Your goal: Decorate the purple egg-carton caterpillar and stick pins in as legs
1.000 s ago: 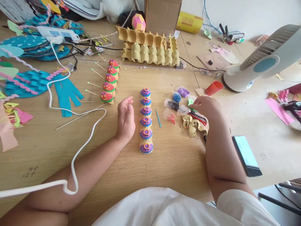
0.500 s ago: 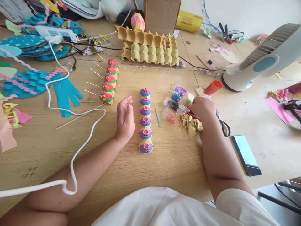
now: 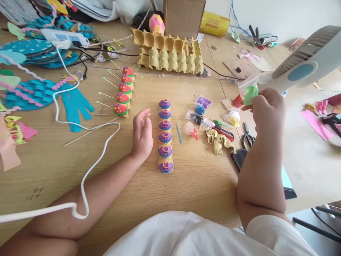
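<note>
Pinched in my right hand is a small clear bag of light green clay, held up above the table near the fan. My left hand rests on its edge, fingers loosely curved with nothing in them. Just right of it stands a row of egg-carton cups topped with purple and blue clay and orange rings. Beside that row lies a blue modelling tool. Bags of purple clay, black clay and red clay lie further right, around a ball of blue clay.
A red-and-green cup row with cotton swabs stands at left. Egg cartons sit at the back. A white cable crosses my left forearm. On the right are a utility knife, scissors, a phone and a fan.
My right hand has lifted the bag of light green clay from the pile, up and to the right. The utility knife and a bag of yellow clay now show. My left hand stays put.
</note>
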Available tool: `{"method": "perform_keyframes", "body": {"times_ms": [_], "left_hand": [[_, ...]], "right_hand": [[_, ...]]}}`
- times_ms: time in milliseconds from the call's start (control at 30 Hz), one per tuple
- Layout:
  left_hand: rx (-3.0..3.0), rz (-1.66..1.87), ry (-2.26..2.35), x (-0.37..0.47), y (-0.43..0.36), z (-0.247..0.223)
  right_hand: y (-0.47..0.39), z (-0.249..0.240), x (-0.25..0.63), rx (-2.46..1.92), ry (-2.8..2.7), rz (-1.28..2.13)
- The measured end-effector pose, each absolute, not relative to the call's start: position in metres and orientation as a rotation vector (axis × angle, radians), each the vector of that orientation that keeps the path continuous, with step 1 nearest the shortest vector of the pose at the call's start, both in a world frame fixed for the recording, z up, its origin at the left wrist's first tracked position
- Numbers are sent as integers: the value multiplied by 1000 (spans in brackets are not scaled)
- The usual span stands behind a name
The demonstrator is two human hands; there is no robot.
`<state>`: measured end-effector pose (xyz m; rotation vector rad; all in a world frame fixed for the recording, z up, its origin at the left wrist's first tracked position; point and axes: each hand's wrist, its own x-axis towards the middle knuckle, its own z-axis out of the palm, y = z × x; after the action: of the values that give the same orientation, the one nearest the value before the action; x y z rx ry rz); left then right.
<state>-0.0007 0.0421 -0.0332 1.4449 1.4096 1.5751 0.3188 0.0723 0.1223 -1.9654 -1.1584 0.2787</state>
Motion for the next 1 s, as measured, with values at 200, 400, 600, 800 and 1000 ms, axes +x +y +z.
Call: {"method": "perform_keyframes", "body": {"times_ms": [200, 400, 600, 800, 1000], "left_hand": [[1445, 1570, 1399, -1, 42, -34], [1437, 1570, 1404, -1, 42, -34], [1399, 1569, 1393, 0, 42, -34], [1398, 1575, 1379, 0, 43, -34], [1434, 1568, 1394, -1, 43, -34]], "right_hand": [[83, 117, 320, -1547, -988, 656], [94, 85, 341, -1694, -1311, 622], [109, 41, 346, -2077, -1673, 350], [99, 73, 352, -2431, -1632, 183], [98, 77, 376, -2809, -1612, 214]]}}
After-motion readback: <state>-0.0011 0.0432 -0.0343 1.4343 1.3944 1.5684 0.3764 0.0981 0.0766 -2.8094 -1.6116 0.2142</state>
